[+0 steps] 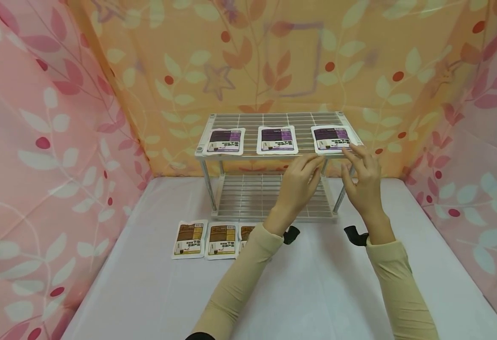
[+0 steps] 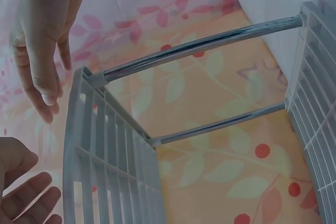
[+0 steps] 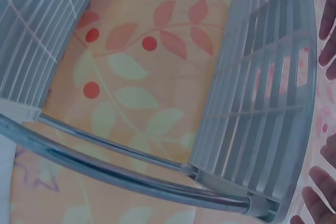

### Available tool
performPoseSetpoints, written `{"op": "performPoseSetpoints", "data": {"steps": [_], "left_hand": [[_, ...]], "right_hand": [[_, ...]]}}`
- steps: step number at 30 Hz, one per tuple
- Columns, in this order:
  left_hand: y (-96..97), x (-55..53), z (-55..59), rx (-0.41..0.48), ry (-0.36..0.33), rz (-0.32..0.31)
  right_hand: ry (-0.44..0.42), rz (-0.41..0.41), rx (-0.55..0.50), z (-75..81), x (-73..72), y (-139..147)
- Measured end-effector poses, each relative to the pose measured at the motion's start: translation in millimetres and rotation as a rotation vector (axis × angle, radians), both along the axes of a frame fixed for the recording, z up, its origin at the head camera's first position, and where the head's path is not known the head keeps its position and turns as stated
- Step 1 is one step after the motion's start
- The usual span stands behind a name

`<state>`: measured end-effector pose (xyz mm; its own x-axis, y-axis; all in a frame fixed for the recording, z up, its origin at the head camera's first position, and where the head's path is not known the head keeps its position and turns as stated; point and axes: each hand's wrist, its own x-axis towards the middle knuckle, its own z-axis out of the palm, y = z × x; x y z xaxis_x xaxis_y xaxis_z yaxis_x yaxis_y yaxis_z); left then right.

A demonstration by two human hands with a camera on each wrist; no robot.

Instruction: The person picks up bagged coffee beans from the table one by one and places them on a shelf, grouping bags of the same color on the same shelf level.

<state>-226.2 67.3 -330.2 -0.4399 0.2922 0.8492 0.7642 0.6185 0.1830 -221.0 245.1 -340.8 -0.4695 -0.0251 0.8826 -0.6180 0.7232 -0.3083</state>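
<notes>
Three purple-and-white pouches, the left pouch (image 1: 225, 141), the middle pouch (image 1: 277, 140) and the right pouch (image 1: 331, 138), lie in a row on the top tier of a white wire rack (image 1: 269, 118). My right hand (image 1: 364, 182) is at the right pouch, fingertips over its lower right corner. My left hand (image 1: 300, 182) is just left of it, loosely bent fingers at the tier's front edge below that pouch. Both wrist views look in under the tier; there the left hand (image 2: 26, 198) and right hand (image 3: 320, 192) show spread fingers with nothing between them.
On the white table left of my forearm lie brown-and-white pouches (image 1: 191, 240), one partly hidden by the left sleeve (image 1: 248, 264). Metal posts (image 1: 209, 186) join the top tier to a lower tier (image 1: 248, 196). Floral cloth (image 1: 180, 61) closes the back and sides.
</notes>
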Motion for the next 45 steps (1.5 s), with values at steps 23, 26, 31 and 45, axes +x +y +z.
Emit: {"op": "performPoseSetpoints", "data": {"steps": [23,26,31,45], "left_hand": [[-33.3,17.1,-55.4,0.110,-0.094,-0.069],[-37.9,17.6,-62.6,0.117,-0.113,-0.067],[-45.3,18.3,-72.9,0.101,-0.141,-0.044],[-63.1,19.7,-102.3,0.014,-0.254,0.038]], "right_hand": [[0.005,0.073,-0.115,-42.7,5.4,-33.5],[-0.018,0.090,-0.121,-49.0,6.2,-36.8],[-0.108,0.096,-0.080,-61.0,7.6,-41.5],[-0.290,0.201,-0.109,-92.2,9.5,-60.1]]}}
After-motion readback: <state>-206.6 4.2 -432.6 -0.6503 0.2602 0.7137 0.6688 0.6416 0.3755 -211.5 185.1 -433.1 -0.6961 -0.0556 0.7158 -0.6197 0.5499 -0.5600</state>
